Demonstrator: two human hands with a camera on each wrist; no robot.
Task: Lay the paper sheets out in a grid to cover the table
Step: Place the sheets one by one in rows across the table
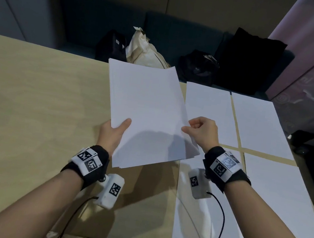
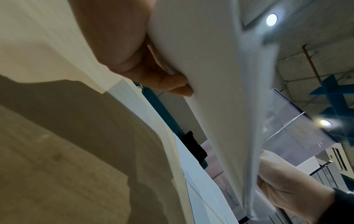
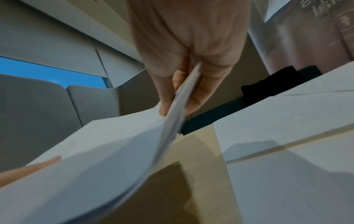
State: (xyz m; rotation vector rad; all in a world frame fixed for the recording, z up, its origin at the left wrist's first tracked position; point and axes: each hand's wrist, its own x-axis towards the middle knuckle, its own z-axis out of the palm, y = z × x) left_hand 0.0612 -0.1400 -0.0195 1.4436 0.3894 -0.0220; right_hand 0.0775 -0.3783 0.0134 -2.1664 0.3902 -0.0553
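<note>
Stack: a stack of white paper sheets [image 1: 148, 115] was held in the air above the bench [image 1: 35, 93], tilted, left of the sheets already laid.
Left hand [image 1: 111, 132]: its grip held the stack's near left edge, thumb on top and fingers [image 2: 172, 84] under the paper.
Right hand [image 1: 203, 132]: its grip pinched the right edge of the stack between thumb and fingers [image 3: 199, 94]; the edge curled up there.
Laid sheets: four lay flat on the right part of the bench in two rows of two, the far left sheet [image 1: 210, 114], far right sheet [image 1: 257, 124], near left sheet [image 1: 198, 220] and near right sheet [image 1: 273, 196], with narrow strips of bare wood between them.
Behind the bench: two black bags [image 1: 197, 66], a cream cloth bag [image 1: 145, 51] and a black cloth [image 1: 248, 59] on a dark sofa [image 1: 164, 30].
</note>
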